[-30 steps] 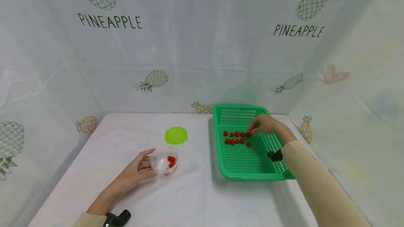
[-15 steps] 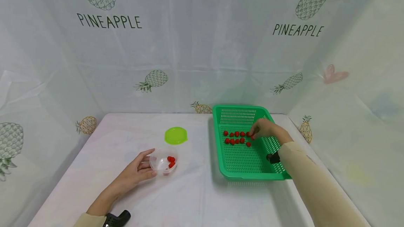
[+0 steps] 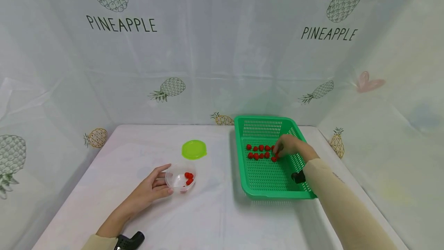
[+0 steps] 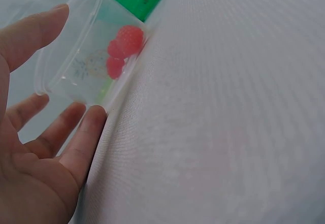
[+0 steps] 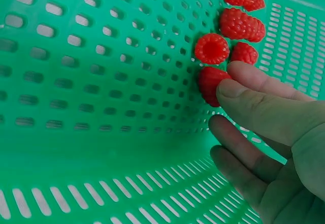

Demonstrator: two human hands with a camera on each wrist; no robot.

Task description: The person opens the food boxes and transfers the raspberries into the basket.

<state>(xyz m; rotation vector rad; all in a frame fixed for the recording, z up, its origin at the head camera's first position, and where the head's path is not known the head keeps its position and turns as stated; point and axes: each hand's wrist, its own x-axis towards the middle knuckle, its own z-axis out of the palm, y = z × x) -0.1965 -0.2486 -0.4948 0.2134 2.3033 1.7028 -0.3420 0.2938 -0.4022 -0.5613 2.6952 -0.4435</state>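
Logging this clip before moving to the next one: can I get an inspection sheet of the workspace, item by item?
Surface: table under a white cloth, lightly creased.
Job's things: green perforated plastic basket holding a cluster of red raspberries; small clear plastic tub with a few raspberries inside; round lime-green lid lying off the tub, behind it.
Clutter: nothing seen.
Hands: left hand cups the tub's side with relaxed fingers; right hand is inside the basket, fingertips on one raspberry, a closed pinch not clearly shown.
Cables: nothing seen; a black wrist mount shows on each forearm.
Surroundings: white sheeting printed with pineapples on three sides.
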